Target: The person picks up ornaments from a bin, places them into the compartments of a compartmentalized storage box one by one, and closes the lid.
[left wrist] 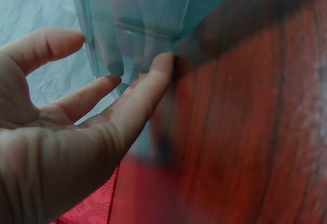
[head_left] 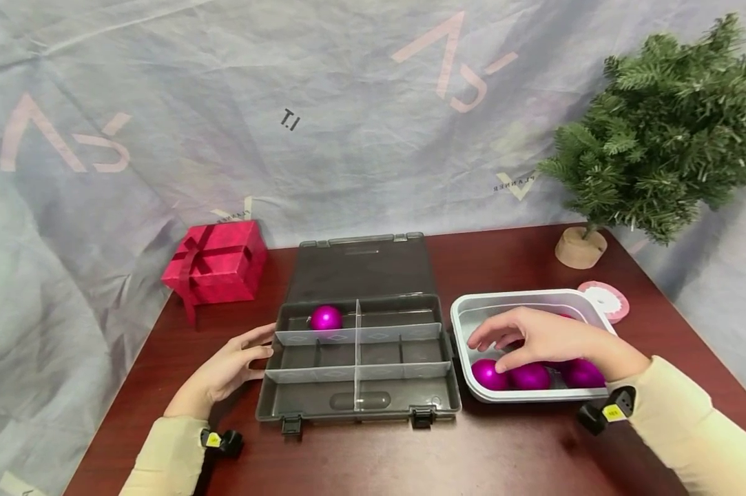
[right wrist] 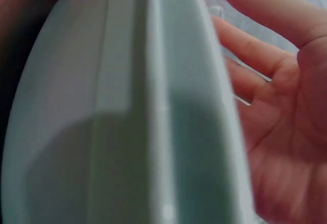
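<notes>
Resting the left hand at the left wall of the open box, with fingers apart and clamped on nothing, probably to steady it. Holding the right hand over the white tray, with fingers apart and thumb beside the near-left purple ball; hard to tell whether touching. Placed side by side on the table, seemingly for a short carry between them. Opened with the lid laid back on the far side, perhaps to leave every compartment reachable. Divided into two columns and three rows, with one purple ball in the far-left compartment. Loaded on the right with several more, partly hidden behind the hand.
</notes>
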A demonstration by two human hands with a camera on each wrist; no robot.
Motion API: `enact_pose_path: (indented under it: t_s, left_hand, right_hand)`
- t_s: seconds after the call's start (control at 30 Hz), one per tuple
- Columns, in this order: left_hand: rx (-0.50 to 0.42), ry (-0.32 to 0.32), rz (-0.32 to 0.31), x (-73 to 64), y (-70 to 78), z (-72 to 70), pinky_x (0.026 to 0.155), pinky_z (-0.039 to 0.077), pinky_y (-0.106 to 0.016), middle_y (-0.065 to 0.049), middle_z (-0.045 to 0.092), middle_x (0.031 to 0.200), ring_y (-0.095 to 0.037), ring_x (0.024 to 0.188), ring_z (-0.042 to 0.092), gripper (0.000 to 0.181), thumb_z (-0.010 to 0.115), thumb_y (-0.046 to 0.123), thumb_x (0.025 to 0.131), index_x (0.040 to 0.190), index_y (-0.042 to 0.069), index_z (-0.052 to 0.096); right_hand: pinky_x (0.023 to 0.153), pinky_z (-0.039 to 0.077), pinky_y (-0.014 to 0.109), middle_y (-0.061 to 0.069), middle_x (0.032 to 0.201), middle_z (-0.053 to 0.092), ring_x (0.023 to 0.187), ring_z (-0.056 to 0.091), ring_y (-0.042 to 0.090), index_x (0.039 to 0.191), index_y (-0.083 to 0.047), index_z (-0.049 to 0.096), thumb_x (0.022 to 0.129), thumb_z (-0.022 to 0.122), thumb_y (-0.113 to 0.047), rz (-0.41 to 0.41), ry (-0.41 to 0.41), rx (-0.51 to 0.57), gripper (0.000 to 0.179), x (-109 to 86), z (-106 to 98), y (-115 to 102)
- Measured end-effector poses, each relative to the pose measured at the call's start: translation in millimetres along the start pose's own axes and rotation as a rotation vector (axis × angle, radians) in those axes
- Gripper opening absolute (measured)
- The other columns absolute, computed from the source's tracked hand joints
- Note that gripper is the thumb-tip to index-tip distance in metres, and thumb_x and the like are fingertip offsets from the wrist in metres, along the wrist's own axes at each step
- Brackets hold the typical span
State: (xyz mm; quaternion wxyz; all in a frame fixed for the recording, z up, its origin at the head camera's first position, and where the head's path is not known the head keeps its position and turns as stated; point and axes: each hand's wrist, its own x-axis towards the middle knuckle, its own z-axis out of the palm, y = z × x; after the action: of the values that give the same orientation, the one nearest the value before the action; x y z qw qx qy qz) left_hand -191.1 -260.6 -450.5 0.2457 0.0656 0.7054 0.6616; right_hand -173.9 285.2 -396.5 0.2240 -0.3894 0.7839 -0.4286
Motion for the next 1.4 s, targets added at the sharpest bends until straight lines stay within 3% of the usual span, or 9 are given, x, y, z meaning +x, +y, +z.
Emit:
enact_pose_path:
  t_s: [0.27,0.63,0.97,1.13,1.4]
  left_hand:
    - [0.011,0.006,-0.007,0.2,-0.1,-0.7,0.095,0.046,-0.053,-0.030,0.020,0.161,-0.041,0.139,0.029,0.068,0.050,0.005,0.101,0.160,-0.004,0.019]
    - [0.006,0.012,0.001,-1.3,-0.2,-0.4,0.094,0.047,-0.052,-0.030,0.020,0.160,-0.039,0.137,0.031,0.069,0.051,0.005,0.100,0.160,-0.005,0.018]
    - [-0.006,0.000,0.009,0.7,-1.2,0.2,0.095,0.047,-0.052,-0.030,0.022,0.160,-0.040,0.138,0.031,0.069,0.051,0.005,0.100,0.159,-0.006,0.018]
    - [-0.012,-0.003,0.004,0.8,-1.7,0.2,0.096,0.047,-0.053,-0.030,0.019,0.162,-0.043,0.141,0.027,0.069,0.051,0.005,0.100,0.160,-0.005,0.018]
    - [-0.031,-0.015,0.016,0.1,-2.3,-0.3,0.097,0.045,-0.056,-0.030,0.019,0.162,-0.041,0.140,0.029,0.069,0.052,0.005,0.101,0.160,-0.004,0.017]
  right_hand:
    - [0.090,0.055,0.037,-0.001,0.110,0.071,0.099,0.069,0.015,0.117,-0.006,0.070,0.084,0.083,-0.012,0.058,-0.096,-0.117,0.036,8.4,4,-6]
    - [0.083,0.056,0.033,-0.015,0.102,0.068,0.094,0.066,0.008,0.112,-0.016,0.072,0.078,0.086,-0.013,0.130,-0.116,-0.283,0.038,13.7,9,-10]
    - [0.087,0.056,0.034,-0.006,0.115,0.068,0.100,0.066,0.013,0.119,-0.012,0.069,0.081,0.083,-0.008,0.081,-0.031,-0.212,0.041,0.7,-7,-18]
    - [0.086,0.056,0.032,-0.001,0.119,0.069,0.103,0.067,0.016,0.123,-0.010,0.068,0.086,0.083,-0.016,0.086,0.031,-0.200,0.041,-3.5,-21,-27]
    - [0.087,0.056,0.035,0.003,0.121,0.068,0.110,0.066,0.019,0.125,-0.008,0.065,0.088,0.083,-0.017,-0.011,0.108,-0.155,0.042,10.7,-34,-42]
